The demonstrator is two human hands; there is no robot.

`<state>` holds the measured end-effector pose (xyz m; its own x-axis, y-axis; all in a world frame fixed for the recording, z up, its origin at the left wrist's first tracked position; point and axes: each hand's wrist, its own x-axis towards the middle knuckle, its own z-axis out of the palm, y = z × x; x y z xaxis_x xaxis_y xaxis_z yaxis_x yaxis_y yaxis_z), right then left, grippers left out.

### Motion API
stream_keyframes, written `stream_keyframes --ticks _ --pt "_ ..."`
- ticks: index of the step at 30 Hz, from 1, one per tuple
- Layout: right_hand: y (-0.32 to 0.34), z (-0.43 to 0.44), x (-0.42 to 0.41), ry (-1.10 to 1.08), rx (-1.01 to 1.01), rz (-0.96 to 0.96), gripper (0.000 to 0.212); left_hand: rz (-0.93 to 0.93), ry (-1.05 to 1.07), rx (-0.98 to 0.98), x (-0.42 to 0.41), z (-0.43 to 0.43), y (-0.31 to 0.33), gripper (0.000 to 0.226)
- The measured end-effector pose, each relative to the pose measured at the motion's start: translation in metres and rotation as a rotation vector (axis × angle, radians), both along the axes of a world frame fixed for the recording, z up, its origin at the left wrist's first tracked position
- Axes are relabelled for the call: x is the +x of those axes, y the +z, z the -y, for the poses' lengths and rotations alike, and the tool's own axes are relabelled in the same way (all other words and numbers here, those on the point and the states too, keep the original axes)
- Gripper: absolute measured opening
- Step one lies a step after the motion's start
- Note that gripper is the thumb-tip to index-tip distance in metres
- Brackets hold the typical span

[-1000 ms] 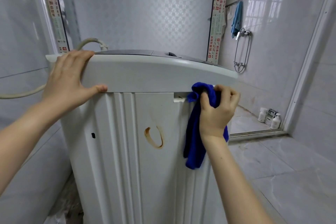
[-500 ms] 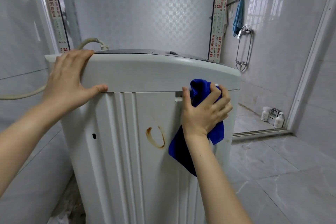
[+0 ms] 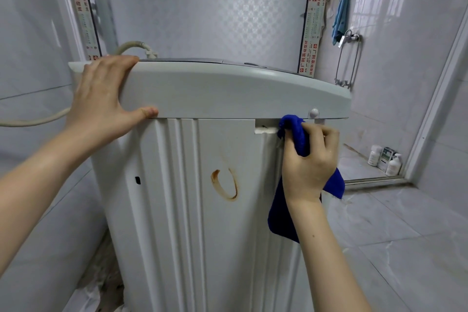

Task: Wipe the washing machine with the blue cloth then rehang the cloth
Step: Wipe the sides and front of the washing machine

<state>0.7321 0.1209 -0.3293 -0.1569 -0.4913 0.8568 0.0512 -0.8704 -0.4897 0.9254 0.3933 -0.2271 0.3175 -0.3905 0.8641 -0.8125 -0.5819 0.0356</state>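
Writing first: two white protective strips on the door frame, left strip [image 3: 78, 0] and right strip [image 3: 312, 15], carried red Chinese characters and red square logos, too small to read for sure. No brand was visible on the white top-loading washing machine [image 3: 228, 88].

Containers: on the floor far right, by the wall, stood a white plastic bottle [image 3: 374, 156], a small dark-printed box [image 3: 386, 157] and a white pump bottle [image 3: 393, 166], close together. Their labels were unreadable and their contents could not be seen.

The left hand [image 3: 101, 101] lay flat on the machine's top left corner, fingers straight over the rim, thumb under the lid band, gripping nothing.

The right hand [image 3: 309, 167] had its fingers curled round a bunched dark blue microfibre cloth [image 3: 295, 132]. It pressed the cloth against the ribbed panel just under the lid band, beside a rectangular notch and near a small white round knob [image 3: 314, 112]. The cloth's loose end hung down below the wrist.

A brown rust ring stain [image 3: 225, 185] sat mid-panel, well left of the cloth. A beige hose [image 3: 129, 45] curved behind the machine. A teal towel [image 3: 340, 18] hung from a wall rack at the back right, above a chrome hose loop [image 3: 348, 58].
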Motion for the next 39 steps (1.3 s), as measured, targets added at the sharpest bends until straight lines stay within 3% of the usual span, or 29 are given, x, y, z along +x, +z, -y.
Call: stream_keyframes --ticks 4,8,14,19,24,28,30,34,39 --pt "0.003 -0.01 0.006 0.0 -0.045 -0.031 0.01 0.005 -0.01 -0.012 0.002 0.0 -0.002 0.093" --pt "0.004 -0.009 0.005 0.042 -0.239 -0.155 0.015 -0.001 -0.028 -0.006 0.005 -0.001 -0.001 0.086" --pt "0.006 -0.01 0.006 0.059 -0.033 -0.065 0.013 -0.016 -0.019 -0.012 0.003 0.002 0.001 0.082" --pt "0.01 -0.024 0.014 0.141 -0.139 -0.163 0.014 -0.013 -0.005 0.003 0.0 0.0 0.001 0.086" --pt "0.01 -0.002 -0.001 0.041 -0.019 -0.061 0.013 -0.004 0.006 0.004 -0.003 0.001 0.004 0.09" --pt "0.014 -0.026 0.016 0.114 -0.212 -0.249 0.013 -0.007 0.01 0.008 -0.003 0.0 0.002 0.096" --pt "0.016 -0.006 0.003 0.074 -0.21 -0.286 0.014 -0.02 0.008 0.007 -0.004 -0.001 0.002 0.096" --pt "0.012 0.001 -0.003 0.008 -0.07 -0.157 0.013 -0.029 0.013 -0.01 -0.009 0.001 0.001 0.095" --pt "0.007 -0.031 0.025 0.165 -0.155 -0.163 0.017 -0.02 0.021 0.011 -0.006 0.0 0.002 0.094"
